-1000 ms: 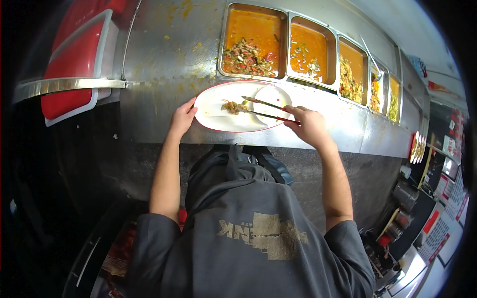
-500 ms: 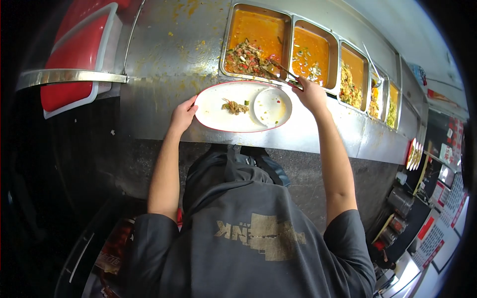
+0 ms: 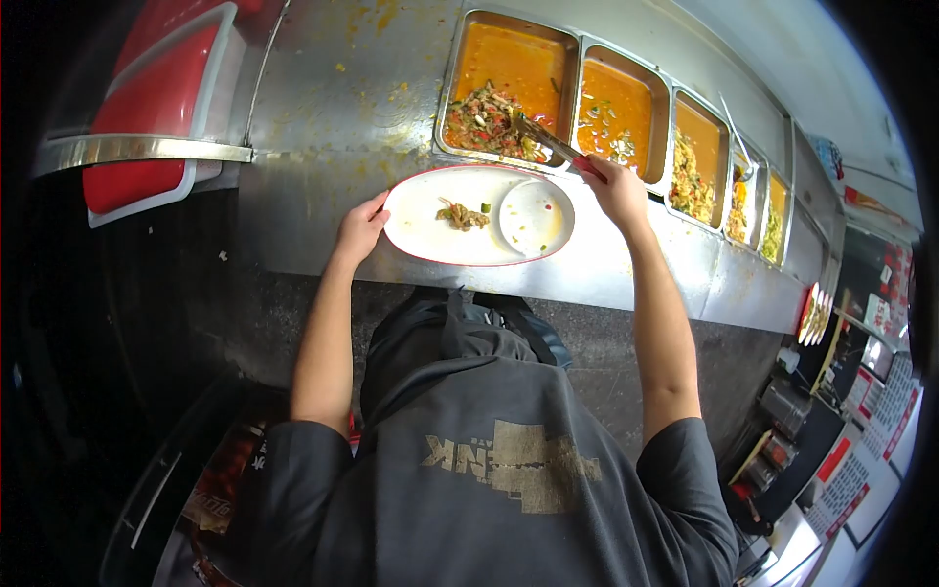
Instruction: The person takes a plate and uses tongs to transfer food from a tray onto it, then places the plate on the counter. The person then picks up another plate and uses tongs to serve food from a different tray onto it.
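Note:
My left hand (image 3: 363, 229) grips the left end of a white oval plate (image 3: 416, 240) with a red rim. A small heap of cooked food (image 3: 463, 216) lies on the plate's middle, and a round compartment on its right holds only bits of food. In my right hand (image 3: 616, 186), fingers wrapped round the handles, is a pair of metal tongs (image 3: 553, 142). The tongs' tips reach into chopped meat and vegetables (image 3: 481, 122) in the leftmost steel pan (image 3: 442, 98), which also holds orange sauce.
Several more pans run rightward along the steel counter (image 3: 323, 186); the second pan (image 3: 673, 127) holds orange sauce. A ladle (image 3: 736, 132) leans in one farther along. Red-and-white containers (image 3: 161, 98) stand at left beyond a metal rail (image 3: 147, 149). More plates (image 3: 815, 313) are at far right.
The tongs have shifted slightly left and deeper into the food, and their arms look closer together. My left hand and the plate stay almost in place.

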`<state>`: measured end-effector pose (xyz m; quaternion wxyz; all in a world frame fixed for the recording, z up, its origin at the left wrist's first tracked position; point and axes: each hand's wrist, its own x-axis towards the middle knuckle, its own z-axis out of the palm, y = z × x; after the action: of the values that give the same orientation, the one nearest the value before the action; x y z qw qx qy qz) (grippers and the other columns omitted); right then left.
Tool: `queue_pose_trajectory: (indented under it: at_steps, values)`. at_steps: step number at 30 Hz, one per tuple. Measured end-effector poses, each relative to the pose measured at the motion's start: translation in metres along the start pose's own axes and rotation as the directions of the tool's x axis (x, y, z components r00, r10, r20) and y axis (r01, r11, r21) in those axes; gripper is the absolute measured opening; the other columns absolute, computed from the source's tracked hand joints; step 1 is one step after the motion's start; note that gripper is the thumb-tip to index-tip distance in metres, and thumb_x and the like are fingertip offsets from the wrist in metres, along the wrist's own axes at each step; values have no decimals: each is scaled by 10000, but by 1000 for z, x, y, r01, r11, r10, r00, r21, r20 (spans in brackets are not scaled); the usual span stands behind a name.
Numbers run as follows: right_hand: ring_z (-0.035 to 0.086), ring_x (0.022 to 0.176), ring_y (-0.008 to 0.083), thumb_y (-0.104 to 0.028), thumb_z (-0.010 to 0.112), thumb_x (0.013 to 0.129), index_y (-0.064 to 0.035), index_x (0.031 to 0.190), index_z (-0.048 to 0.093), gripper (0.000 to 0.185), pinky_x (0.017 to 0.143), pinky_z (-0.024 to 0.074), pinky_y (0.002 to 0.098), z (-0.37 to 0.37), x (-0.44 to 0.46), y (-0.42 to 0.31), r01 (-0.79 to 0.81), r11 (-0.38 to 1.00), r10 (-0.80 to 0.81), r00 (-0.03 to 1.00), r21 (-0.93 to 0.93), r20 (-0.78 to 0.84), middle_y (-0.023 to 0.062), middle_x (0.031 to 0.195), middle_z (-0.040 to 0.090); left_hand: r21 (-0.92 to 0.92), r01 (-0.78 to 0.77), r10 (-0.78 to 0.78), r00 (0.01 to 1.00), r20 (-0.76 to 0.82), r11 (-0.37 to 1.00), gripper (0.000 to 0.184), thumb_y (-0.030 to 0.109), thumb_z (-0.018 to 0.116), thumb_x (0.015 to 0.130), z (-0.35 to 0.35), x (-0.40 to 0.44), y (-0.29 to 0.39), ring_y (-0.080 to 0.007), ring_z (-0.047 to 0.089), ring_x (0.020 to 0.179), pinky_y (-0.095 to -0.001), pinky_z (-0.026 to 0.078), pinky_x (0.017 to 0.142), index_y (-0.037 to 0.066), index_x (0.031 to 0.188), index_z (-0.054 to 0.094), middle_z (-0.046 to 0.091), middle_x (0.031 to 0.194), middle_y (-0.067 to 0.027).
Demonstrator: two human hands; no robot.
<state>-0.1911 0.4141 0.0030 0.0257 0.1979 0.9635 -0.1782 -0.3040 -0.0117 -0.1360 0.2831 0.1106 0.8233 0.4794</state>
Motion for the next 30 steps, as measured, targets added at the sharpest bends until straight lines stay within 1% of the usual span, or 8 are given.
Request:
queue_pose_trajectory:
  at_steps: [3, 6, 12, 15, 17, 20, 23, 30]
  values:
    - [689, 831, 317, -339, 691, 865, -145, 1130, 704, 329, 730, 534, 411, -2, -4, 7, 20, 998, -16, 998, 52, -64, 127, 923, 721, -12, 1, -1, 1000, 7, 1000, 410, 128, 606, 946, -1, 0, 0, -194, 634, 1112, -297, 466, 954, 4, 1333, 552, 655, 1249, -150]
    - [697, 861, 305, -337, 698, 866, -127, 1166, 699, 366, 752, 540, 391, -9, -6, 9, -55, 998, 55, 998, 32, -17, 131, 965, 722, -61, 20, -19, 1000, 16, 998, 412, 122, 608, 946, 1, 0, 2, -181, 631, 1104, -289, 464, 952, 3, 1336, 549, 661, 1241, -141]
    - [716, 893, 255, -264, 745, 847, -49, 1181, 682, 402, 802, 538, 330, -33, -24, 1, -64, 949, 64, 998, 309, 10, 182, 1005, 717, -36, 51, -49, 997, 58, 998, 450, 92, 604, 961, -1, 4, -7, -133, 599, 1128, -270, 453, 977, -21, 1383, 496, 624, 1297, -104]
    - [711, 886, 222, -208, 747, 852, -6, 1183, 668, 396, 810, 533, 320, -48, -48, -3, -4, 894, -17, 999, 448, 43, 190, 1013, 719, -41, 49, -47, 998, 42, 998, 438, 108, 611, 954, -1, 2, -1, -150, 614, 1113, -279, 462, 962, -6, 1367, 517, 640, 1271, -117]
    - [702, 862, 206, -186, 742, 859, 3, 1176, 670, 376, 809, 533, 314, -52, -68, -8, -50, 925, 9, 994, 377, 110, 177, 1009, 723, -52, -2, 2, 1000, 3, 999, 414, 140, 623, 941, 1, 3, -10, -188, 643, 1088, -299, 476, 939, 22, 1333, 557, 668, 1224, -149]
    - [700, 813, 217, -192, 753, 845, -9, 1151, 685, 363, 769, 542, 317, -62, -89, -23, -59, 948, -9, 978, 313, 210, 175, 979, 719, 4, -5, 5, 1000, 6, 1000, 420, 143, 626, 938, -1, 1, -3, -189, 643, 1089, -298, 475, 941, 23, 1334, 556, 667, 1224, -154]
    - [683, 752, 247, -213, 756, 818, -83, 1142, 699, 354, 700, 542, 347, -61, -102, -36, -10, 988, -23, 978, 156, 206, 121, 930, 714, 4, 10, -10, 1000, 16, 1000, 419, 145, 624, 940, 0, 3, -7, -187, 642, 1091, -297, 474, 944, 26, 1336, 556, 669, 1223, -148]
    - [686, 751, 236, -217, 757, 813, -85, 1157, 690, 375, 688, 538, 345, -50, -119, -39, -27, 992, 8, 989, 125, 151, 114, 910, 710, -82, -3, 6, 999, 38, 997, 415, 147, 615, 948, 1, 7, -18, -182, 635, 1102, -295, 469, 947, 16, 1337, 553, 664, 1235, -143]
